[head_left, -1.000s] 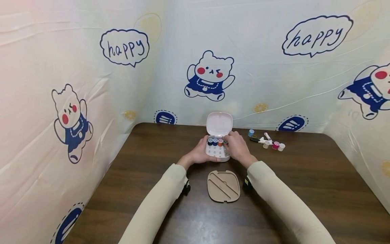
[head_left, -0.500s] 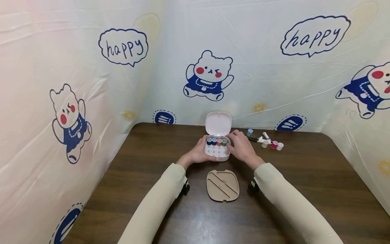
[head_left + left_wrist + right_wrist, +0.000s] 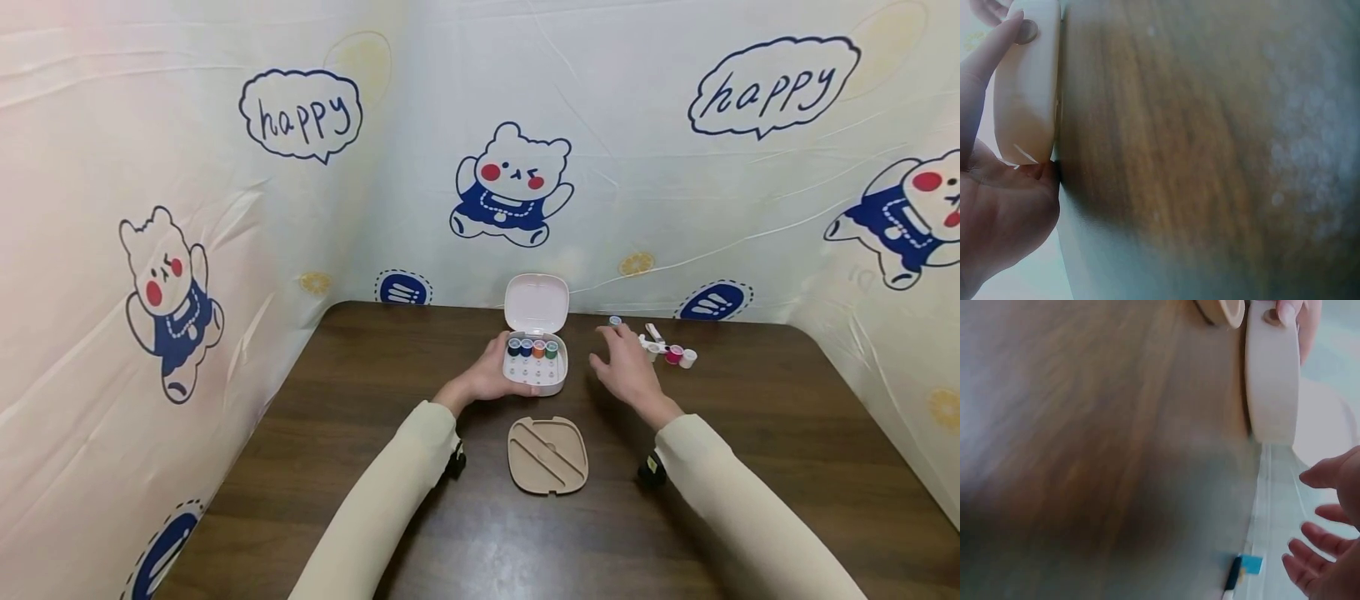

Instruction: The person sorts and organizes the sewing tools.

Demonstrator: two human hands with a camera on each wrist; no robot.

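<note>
A white sewing box (image 3: 555, 387) stands on the table with its lid (image 3: 537, 303) raised. My left hand (image 3: 487, 372) grips its left side, the thumb along the front wall; the left wrist view shows the thumb by a round button. Dark, blue, orange and green thread spools (image 3: 538, 349) sit side by side in the box's back row, with bare pegs in front. To the right of the box, my right hand (image 3: 630, 371) reaches out with fingers spread and nothing in them. Just beyond its fingertips stands a light blue spool (image 3: 615, 320), partly hidden.
A beige tray insert (image 3: 525, 468) with diagonal slots lies in front of the box. Right of my right hand are a pink spool (image 3: 674, 354), a white spool (image 3: 688, 358) and a small white-and-metal tool (image 3: 654, 333). A printed cloth hangs behind the table (image 3: 390, 358).
My right hand has left the green spool in the box and moved right toward the loose spools, its fingers opening out. The left hand keeps hold of the box.
</note>
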